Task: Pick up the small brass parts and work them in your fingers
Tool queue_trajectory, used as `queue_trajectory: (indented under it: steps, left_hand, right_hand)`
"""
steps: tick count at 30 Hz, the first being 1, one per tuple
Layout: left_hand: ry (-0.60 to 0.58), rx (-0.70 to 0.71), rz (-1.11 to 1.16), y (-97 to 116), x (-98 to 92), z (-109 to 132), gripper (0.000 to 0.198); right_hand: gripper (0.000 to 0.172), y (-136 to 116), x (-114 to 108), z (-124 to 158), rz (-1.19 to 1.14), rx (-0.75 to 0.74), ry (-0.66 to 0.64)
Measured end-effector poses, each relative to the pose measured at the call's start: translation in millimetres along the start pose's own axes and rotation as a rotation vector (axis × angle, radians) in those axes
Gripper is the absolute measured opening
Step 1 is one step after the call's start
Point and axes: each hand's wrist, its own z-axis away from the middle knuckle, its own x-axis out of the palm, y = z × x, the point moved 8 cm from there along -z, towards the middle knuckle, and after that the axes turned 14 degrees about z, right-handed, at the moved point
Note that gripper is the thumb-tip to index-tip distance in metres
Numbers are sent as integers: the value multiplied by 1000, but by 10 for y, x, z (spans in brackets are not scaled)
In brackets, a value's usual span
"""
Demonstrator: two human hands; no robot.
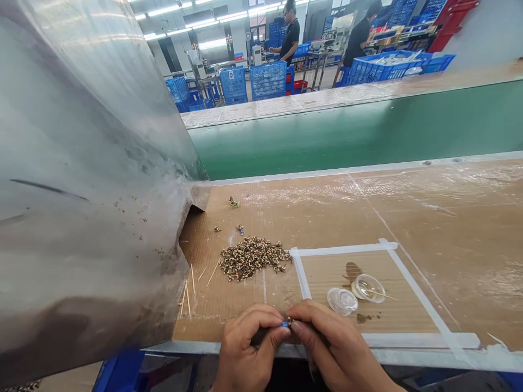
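Observation:
My left hand (pixel 250 340) and my right hand (pixel 333 335) meet at the table's front edge, fingertips almost touching. Between the left thumb and index finger is a small blue piece (pixel 285 324). The right thumb and index finger pinch a tiny dark piece (pixel 290 321) against it, mostly hidden by the fingertips. Beyond the hands lies a pile of tiny painted pieces (pixel 253 258) in black, cream and red. Behind the pile are a small blue-and-dark figure (pixel 240 229), a loose dark piece (pixel 217 229) and a figure with a yellow base (pixel 233 202).
Thin wooden sticks (pixel 188 294) lie left of the pile. On a cardboard sheet (pixel 327 267) edged with white tape stand a clear cup (pixel 370 288) with a stick across it and its lid (pixel 342 301). A metal panel (pixel 102 163) bounds the left; a green conveyor belt (pixel 327 136) runs behind.

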Motion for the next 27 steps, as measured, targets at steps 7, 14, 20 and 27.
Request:
queue_trajectory:
  steps: [7,14,20,27]
  left_hand:
    - [-17,-42,-37,-33,2,11,7]
    - [-96,-1,-106,-11,32,-17,15]
    - [-178,0,-82,-27,84,7,23]
    - [-179,46,-123,-41,94,42,20]
  right_hand:
    - [22,-32,-5,13,13,-39,14]
    - [22,-14,-18,-10,13,-24,18]
    - [23,-14,33,-20,35,-9,-6]
    - [24,-35,82,20,125,-31,-22]
